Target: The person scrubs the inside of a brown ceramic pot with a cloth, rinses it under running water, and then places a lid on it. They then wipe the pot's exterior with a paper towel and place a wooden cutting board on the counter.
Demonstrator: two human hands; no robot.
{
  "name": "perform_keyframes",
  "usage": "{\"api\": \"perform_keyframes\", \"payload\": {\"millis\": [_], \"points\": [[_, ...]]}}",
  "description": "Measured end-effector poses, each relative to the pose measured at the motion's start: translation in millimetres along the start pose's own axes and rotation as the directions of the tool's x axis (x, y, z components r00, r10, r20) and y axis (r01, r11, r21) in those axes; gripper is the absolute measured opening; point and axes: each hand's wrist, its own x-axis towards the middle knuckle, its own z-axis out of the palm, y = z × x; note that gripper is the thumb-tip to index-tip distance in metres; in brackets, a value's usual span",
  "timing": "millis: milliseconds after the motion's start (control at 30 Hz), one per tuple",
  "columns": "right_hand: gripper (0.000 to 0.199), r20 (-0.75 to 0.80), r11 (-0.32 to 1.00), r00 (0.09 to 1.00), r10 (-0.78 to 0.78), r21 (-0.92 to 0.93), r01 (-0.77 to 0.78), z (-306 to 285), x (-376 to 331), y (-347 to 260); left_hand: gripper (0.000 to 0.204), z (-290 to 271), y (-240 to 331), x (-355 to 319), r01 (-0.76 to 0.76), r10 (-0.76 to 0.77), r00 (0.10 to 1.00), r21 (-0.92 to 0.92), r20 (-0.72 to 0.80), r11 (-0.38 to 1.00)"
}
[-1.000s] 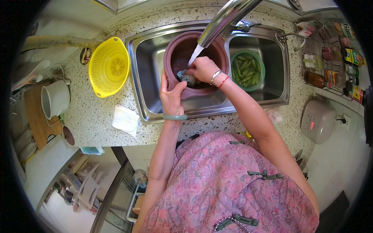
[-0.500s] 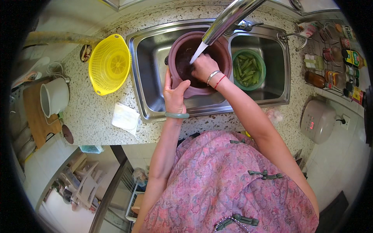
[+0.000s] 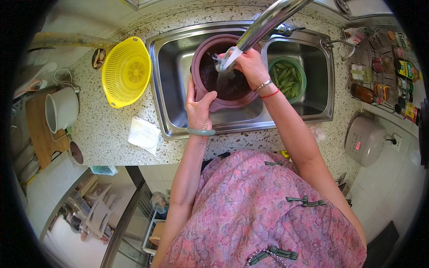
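A mauve two-handled pot sits in the left basin of the steel sink, with dark, wet insides. My left hand grips its near-left rim, thumb on the side handle. Water pours from the chrome faucet above. Over the pot, my right hand is at the stream with its fingers drawn together. Splashing water blurs around the fingertips, so whatever they may hold cannot be made out. Beside the pot, in the right basin, stands a green bowl of cut green vegetable pieces.
A yellow colander and a folded white cloth lie on the speckled counter to the left. At the right are a rack of bottles and a small cooker. The faucet spout hangs low over the pot.
My right hand has risen from inside the pot and moved right, up to the water stream, which now splashes off it. My left hand stays on the rim.
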Motion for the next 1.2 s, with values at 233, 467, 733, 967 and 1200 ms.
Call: {"api": "perform_keyframes", "payload": {"millis": [233, 467, 733, 967, 1200], "points": [[0.014, -0.118, 0.966, 0.98, -0.158, -0.223, 0.129, -3, -7, 17, 0.076, 1, -1, 0, 0.01, -0.01, 1.0, -0.01, 0.0, 1.0], [0.015, -0.15, 0.985, 0.989, -0.009, -0.172, -0.017, 2, -14, 25, 0.076, 4, 1, -1, 0.003, -0.003, 1.0, 0.016, 0.0, 1.0], [0.021, 0.239, 0.399, 0.947, -0.213, -0.864, 0.308, 1, -39, 13, 0.075, 4, -2, -1, -0.012, 0.012, 0.999, -0.013, -0.036, 1.0], [0.025, -0.102, 0.984, 0.995, 0.021, -0.174, -0.038, -10, -42, -11, 0.075, 0, -4, 5, -0.005, 0.004, 0.999, -0.009, -0.054, 1.0], [0.024, -0.267, 0.993, 0.96, -0.08, 0.063, 0.1, -42, -36, -26, 0.076, 1, -2, 4, 0.018, -0.019, 0.999, -0.044, -0.029, 0.999]]}}
